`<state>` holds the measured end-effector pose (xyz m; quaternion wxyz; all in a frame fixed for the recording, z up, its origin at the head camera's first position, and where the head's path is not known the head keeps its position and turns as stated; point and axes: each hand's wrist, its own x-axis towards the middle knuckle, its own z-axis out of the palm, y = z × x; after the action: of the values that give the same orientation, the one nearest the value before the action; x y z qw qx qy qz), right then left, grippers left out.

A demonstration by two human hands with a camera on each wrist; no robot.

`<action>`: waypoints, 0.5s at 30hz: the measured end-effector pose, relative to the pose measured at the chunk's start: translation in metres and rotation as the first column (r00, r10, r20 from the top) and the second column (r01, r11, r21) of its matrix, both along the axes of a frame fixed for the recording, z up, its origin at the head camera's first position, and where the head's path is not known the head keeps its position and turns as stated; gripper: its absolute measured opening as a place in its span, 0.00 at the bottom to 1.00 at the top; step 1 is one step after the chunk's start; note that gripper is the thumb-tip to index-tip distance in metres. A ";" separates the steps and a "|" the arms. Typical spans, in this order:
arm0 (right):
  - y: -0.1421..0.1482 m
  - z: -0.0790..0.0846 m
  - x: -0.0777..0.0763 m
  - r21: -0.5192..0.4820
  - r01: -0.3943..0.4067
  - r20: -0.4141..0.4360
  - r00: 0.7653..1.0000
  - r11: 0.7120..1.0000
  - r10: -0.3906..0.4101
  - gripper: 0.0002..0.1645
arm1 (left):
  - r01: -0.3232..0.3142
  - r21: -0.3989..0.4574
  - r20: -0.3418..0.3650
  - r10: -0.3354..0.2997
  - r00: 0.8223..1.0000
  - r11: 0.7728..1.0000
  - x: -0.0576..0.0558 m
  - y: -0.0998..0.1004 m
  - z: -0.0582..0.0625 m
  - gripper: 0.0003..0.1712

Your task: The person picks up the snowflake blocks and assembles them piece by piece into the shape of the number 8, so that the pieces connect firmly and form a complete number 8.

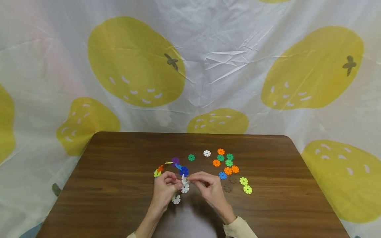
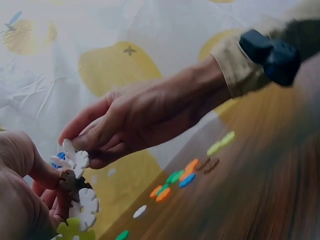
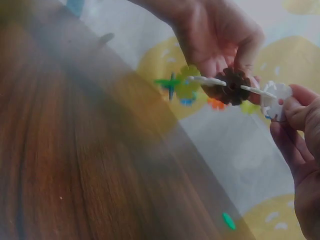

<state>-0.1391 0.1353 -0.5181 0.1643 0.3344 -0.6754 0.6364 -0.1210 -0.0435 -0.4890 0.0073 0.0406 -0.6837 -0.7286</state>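
You're working both hands over the near middle of the counter [image 1: 119, 158], forearms slanting in from the near side, fingertips nearly meeting. Your left hand [image 1: 163, 190] is tilting inward, its thumb and fingers pinching a brown disc [image 3: 239, 79] in the chain of notched discs [image 1: 184, 171]. Your right hand [image 1: 210, 188] is reaching across with bent fingers, sleeve [image 1: 239, 228] sitting at the wrist, and it's gripping the white disc [image 3: 279, 110] at the chain's end! That chain is curving round beyond your left knuckles; how firmly the white disc is seating, you can't be telling from here. Now the edges: the far one is running well beyond the chain, the left and right ones are lying well apart from your wrists. Wide, bare wood is opening out on your left. It's tighter on the right: a blue disc [image 1: 222, 175] and two brown discs [image 1: 227, 188] are lying near your right hand, two yellow discs [image 1: 247, 189] are sitting farther out, and past those, wood is stretching to the edge.
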 end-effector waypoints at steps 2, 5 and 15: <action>0.000 -0.001 -0.002 -0.005 -0.011 0.019 1.000 1.000 0.011 0.11 | -0.003 -0.046 -0.024 0.002 1.000 0.999 0.001 -0.002 0.000 0.12; 0.001 0.000 -0.006 -0.012 -0.033 0.069 0.997 0.999 0.034 0.09 | -0.017 -0.107 -0.057 0.011 0.998 0.994 0.000 -0.004 0.001 0.12; 0.008 0.009 -0.039 0.201 0.184 0.223 0.948 0.962 -0.228 0.12 | -0.052 -0.152 -0.124 0.033 0.992 0.987 -0.003 -0.011 0.004 0.09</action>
<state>-0.1783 0.1429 -0.5095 0.1152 0.1942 -0.7759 0.5891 -0.1235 -0.0542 -0.4846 0.0673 0.0102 -0.7355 -0.6741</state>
